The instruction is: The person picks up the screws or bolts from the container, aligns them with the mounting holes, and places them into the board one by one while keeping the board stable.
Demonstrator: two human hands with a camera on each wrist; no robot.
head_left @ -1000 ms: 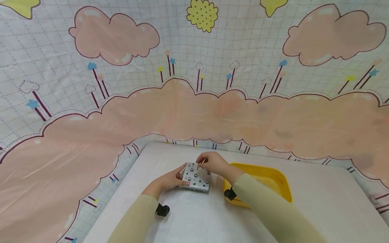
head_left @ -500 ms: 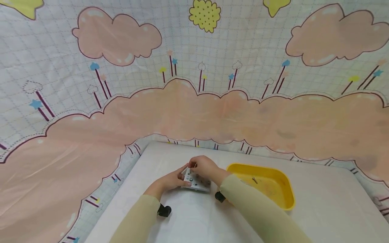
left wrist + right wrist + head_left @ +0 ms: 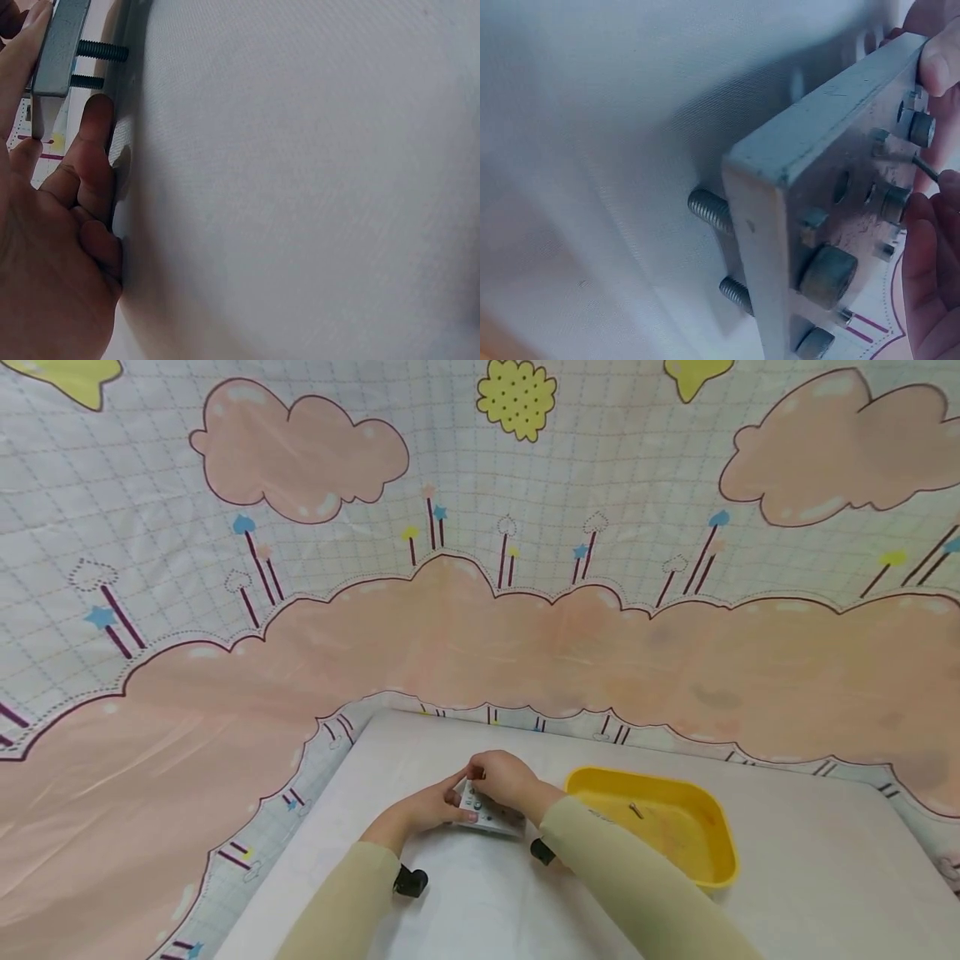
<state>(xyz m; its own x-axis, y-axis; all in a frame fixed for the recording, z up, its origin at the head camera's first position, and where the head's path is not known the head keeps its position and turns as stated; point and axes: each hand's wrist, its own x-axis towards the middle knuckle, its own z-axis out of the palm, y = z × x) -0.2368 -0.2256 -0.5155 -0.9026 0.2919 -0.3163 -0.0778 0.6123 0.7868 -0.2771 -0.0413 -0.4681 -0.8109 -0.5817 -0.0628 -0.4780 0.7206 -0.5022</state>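
My left hand (image 3: 426, 807) grips the left edge of a silver metal plate (image 3: 491, 822), thumb on its upper face and fingers at its side and below. In the right wrist view, several socket-head screws (image 3: 831, 274) stand in the plate. Threaded ends (image 3: 103, 51) stick out underneath it in the left wrist view. My right hand (image 3: 508, 781) is over the plate's far left corner and covers part of it. It pinches a thin, bent metal rod like a hex key (image 3: 927, 168), whose blurred short end is close to a screw head on the face.
A yellow tray (image 3: 726, 835) stands on the white table (image 3: 457, 910) to the right, partly behind my right forearm. One loose screw (image 3: 636, 810) lies in it. A small black camera sits on each wrist. Behind the table hangs a patterned cloth (image 3: 525, 643).
My right hand has moved left across the plate to its far left corner, taking the hex key along. The left hand keeps its grip. The head view has shifted slightly.
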